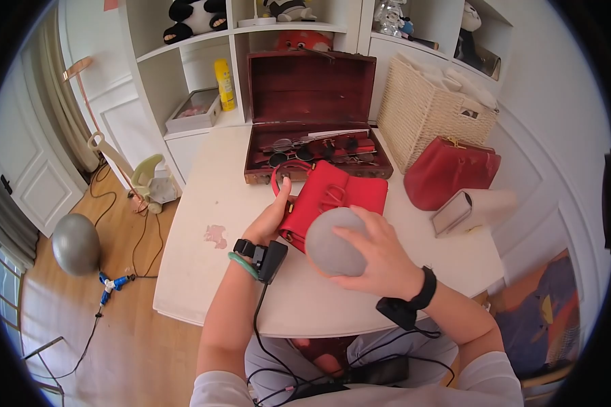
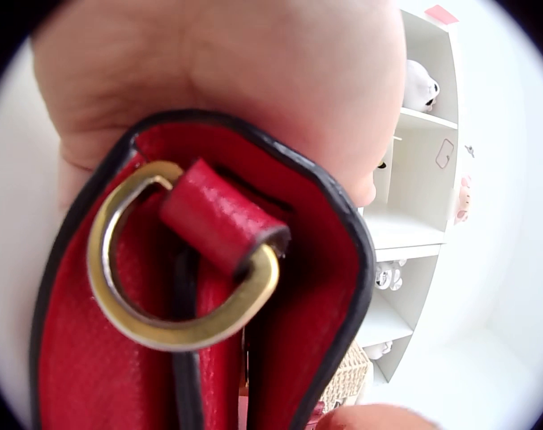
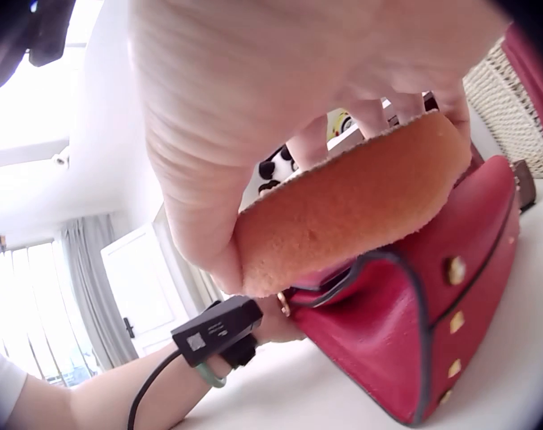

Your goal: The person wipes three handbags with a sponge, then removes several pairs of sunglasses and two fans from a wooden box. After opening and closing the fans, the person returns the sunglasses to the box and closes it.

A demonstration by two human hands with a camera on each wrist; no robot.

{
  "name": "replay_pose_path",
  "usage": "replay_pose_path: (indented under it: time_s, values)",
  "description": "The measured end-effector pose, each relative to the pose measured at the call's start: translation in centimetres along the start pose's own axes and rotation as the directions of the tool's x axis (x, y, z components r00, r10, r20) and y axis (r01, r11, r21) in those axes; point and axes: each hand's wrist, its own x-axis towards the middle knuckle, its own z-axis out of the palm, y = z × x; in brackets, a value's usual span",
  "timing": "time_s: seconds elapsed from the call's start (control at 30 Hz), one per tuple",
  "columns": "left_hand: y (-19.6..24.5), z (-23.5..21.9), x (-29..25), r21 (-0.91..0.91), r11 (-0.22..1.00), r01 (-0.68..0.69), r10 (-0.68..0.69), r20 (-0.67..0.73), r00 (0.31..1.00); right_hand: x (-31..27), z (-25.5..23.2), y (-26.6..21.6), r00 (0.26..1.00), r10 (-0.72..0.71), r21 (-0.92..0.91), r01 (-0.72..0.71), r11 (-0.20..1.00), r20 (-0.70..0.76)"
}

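A red leather handbag (image 1: 332, 191) is tilted over the white table, its side facing my left hand (image 1: 270, 218). That hand grips the bag at its side, beside the looped handle. Up close in the left wrist view, a gold ring (image 2: 183, 255) hangs from a red strap tab on the bag's folded side. My right hand (image 1: 380, 252) grips a round sponge (image 1: 334, 241) by its edge, grey on one face. Its thick orange layer (image 3: 352, 210) shows in the right wrist view, right by the bag. Gold studs (image 3: 456, 270) dot the bag's base.
Behind the bag, an open dark-red case (image 1: 312, 88) holds several pairs of glasses. To the right stand a woven basket (image 1: 434, 112), another red handbag (image 1: 451, 173) and a cream purse (image 1: 465, 211). A pink worn patch (image 1: 215, 236) marks the table (image 1: 204, 285) at left.
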Motion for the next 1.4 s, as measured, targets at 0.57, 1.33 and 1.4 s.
replay_pose_path:
  time_s: [0.57, 1.33, 1.4]
  values:
    - [1.9, 1.3, -2.3, 0.059, 0.991, -0.117, 0.111, 0.095, 0.989, 2.3, -0.5, 7.3, 0.917, 0.398, -0.038, -0.399, 0.916, -0.030]
    - [5.4, 2.8, -6.4, 0.285, 0.905, -0.316, 0.354, -0.091, 0.931, -5.3, 0.8, -0.1, 0.996, 0.077, 0.110, -0.072, 0.991, -0.045]
    - [5.2, 2.4, -6.8, 0.262, 0.833, -0.487, 0.450, 0.190, 0.873, -5.8, 0.3, 0.4, 0.996, 0.080, 0.098, -0.076, 0.992, -0.036]
